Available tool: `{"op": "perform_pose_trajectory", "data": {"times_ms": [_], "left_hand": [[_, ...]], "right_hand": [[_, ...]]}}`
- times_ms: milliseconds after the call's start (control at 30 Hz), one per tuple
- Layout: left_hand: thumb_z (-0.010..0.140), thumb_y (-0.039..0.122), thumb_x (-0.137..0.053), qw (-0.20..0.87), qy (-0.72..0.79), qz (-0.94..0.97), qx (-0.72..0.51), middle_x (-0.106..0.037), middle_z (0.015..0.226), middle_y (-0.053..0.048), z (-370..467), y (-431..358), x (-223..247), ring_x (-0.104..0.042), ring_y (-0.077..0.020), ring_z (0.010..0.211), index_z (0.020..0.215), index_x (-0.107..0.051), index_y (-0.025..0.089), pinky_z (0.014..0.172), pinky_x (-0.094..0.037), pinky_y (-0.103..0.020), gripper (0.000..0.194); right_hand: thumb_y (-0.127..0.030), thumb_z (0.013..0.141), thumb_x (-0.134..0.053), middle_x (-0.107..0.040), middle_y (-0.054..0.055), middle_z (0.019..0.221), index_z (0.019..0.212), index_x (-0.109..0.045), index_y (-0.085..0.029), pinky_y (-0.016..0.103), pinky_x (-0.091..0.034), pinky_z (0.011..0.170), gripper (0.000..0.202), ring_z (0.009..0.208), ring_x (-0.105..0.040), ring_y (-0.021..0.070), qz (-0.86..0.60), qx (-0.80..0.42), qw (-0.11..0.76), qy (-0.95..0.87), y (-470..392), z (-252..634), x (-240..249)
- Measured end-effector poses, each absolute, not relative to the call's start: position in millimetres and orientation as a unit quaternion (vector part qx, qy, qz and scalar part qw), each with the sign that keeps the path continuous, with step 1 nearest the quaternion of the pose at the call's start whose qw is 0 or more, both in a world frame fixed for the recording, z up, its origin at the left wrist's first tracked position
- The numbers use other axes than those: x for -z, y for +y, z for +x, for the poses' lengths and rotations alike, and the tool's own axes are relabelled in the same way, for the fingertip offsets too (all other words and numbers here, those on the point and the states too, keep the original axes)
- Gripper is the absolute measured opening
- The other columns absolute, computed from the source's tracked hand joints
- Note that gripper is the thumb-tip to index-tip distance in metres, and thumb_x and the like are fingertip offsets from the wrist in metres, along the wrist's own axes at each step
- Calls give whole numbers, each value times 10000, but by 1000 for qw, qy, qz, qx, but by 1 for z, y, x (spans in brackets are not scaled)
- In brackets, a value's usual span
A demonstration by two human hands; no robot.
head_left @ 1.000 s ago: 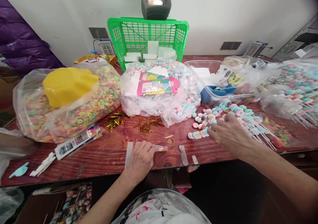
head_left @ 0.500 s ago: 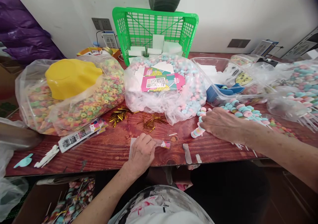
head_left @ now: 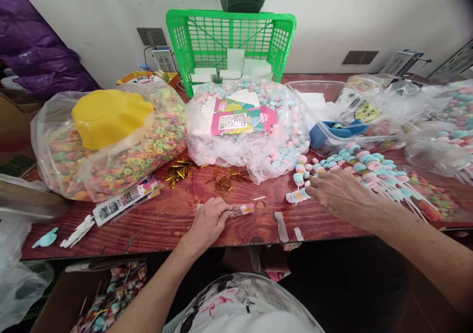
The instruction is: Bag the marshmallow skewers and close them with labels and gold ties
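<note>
My left hand (head_left: 210, 219) lies low over the table, its fingers pressed together on a narrow clear plastic sleeve. The sleeve's printed end (head_left: 247, 208) sticks out to the right of the fingertips. My right hand (head_left: 336, 192) is closed, fingertips at the end of a pastel marshmallow skewer (head_left: 297, 195) lying on the wood; the palm hides its stick. Beside and behind that hand is a pile of similar pink, blue and yellow skewers (head_left: 369, 168), white sticks pointing to the lower right.
Candy-ring bag (head_left: 148, 150) with a yellow bowl (head_left: 111, 118) stands left; a marshmallow bag (head_left: 288, 150) carries flat printed cartons (head_left: 240, 118). Behind are a green basket (head_left: 231, 22) and clear tub (head_left: 332, 89). Gold twist ties (head_left: 179, 173) and sleeves (head_left: 121, 202) lie left.
My right hand has drawn slightly right and its arm has shifted, showing more of the skewer pile's sticks. My left fingers have stretched further along the sleeve. The view has shifted slightly.
</note>
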State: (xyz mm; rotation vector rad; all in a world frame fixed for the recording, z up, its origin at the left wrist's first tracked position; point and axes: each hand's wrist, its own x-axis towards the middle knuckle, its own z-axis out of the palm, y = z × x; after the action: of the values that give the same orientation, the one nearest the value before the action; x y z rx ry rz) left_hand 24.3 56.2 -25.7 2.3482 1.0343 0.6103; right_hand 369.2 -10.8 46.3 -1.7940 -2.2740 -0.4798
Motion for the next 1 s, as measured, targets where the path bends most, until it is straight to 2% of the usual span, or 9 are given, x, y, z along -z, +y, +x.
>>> {"op": "perform_pose_trajectory", "data": {"times_ms": [67, 100, 200, 333, 500, 633, 833, 1000], "left_hand": [[852, 141, -588, 293, 386, 839, -247, -658, 758, -29, 24, 60, 26, -585, -146, 736, 754, -683, 160, 705, -433, -261, 138], [835, 142, -605, 310, 389, 829, -254, -653, 736, -20, 24, 62, 26, -586, -139, 713, 721, -666, 157, 692, -430, -253, 130], [791, 155, -639, 342, 396, 811, -261, -626, 688, 4, 24, 65, 25, -569, -123, 658, 676, -630, 158, 649, -412, -237, 115], [765, 190, -662, 366, 405, 795, -264, -603, 656, 16, 24, 67, 25, -543, -115, 624, 648, -602, 157, 614, -396, -229, 135], [757, 219, -680, 374, 412, 788, -264, -615, 658, 17, 22, 70, 26, -544, -113, 622, 661, -620, 157, 613, -400, -227, 129], [759, 254, -682, 380, 411, 784, -268, -634, 666, 8, 21, 71, 26, -558, -119, 628, 674, -644, 160, 612, -414, -231, 132], [765, 236, -685, 373, 400, 793, -269, -644, 666, 6, 22, 70, 26, -569, -117, 623, 671, -653, 161, 617, -420, -230, 125], [764, 184, -689, 370, 375, 812, -253, -649, 682, -1, 22, 70, 25, -583, -118, 645, 667, -659, 155, 632, -421, -225, 105]], "right_hand": [[-56, 769, -468, -578, 40, 660, 664, -582, -225, 332, -292, 630, 229, 647, -493, 178, -559, 139, 34, -817, -19, 369, -54], [-71, 779, -463, -579, 36, 658, 683, -599, -225, 332, -284, 605, 227, 629, -497, 177, -551, 138, 27, -822, -25, 369, -56], [-170, 879, -448, -629, 22, 712, 827, -665, -232, 307, -330, 566, 231, 633, -559, 165, -584, 129, 130, -790, -44, 364, -52], [-234, 920, -506, -700, 26, 806, 932, -686, -231, 271, -480, 623, 181, 706, -652, 161, -608, 2, 323, -726, -65, 341, -27], [-237, 892, -564, -712, 27, 761, 924, -707, -233, 281, -535, 612, 147, 685, -674, 182, -610, -82, 417, -669, -73, 313, -2], [-241, 918, -524, -689, 18, 717, 933, -703, -231, 265, -512, 585, 179, 636, -648, 162, -618, -103, 398, -670, -76, 307, 10], [-247, 938, -497, -650, 15, 666, 913, -696, -213, 252, -461, 564, 204, 590, -597, 141, -612, -59, 332, -715, -74, 307, 21], [-118, 915, -432, -655, 38, 738, 944, -691, -185, 259, -448, 619, 269, 661, -598, 148, -575, 33, 277, -769, -65, 295, 15]]}}
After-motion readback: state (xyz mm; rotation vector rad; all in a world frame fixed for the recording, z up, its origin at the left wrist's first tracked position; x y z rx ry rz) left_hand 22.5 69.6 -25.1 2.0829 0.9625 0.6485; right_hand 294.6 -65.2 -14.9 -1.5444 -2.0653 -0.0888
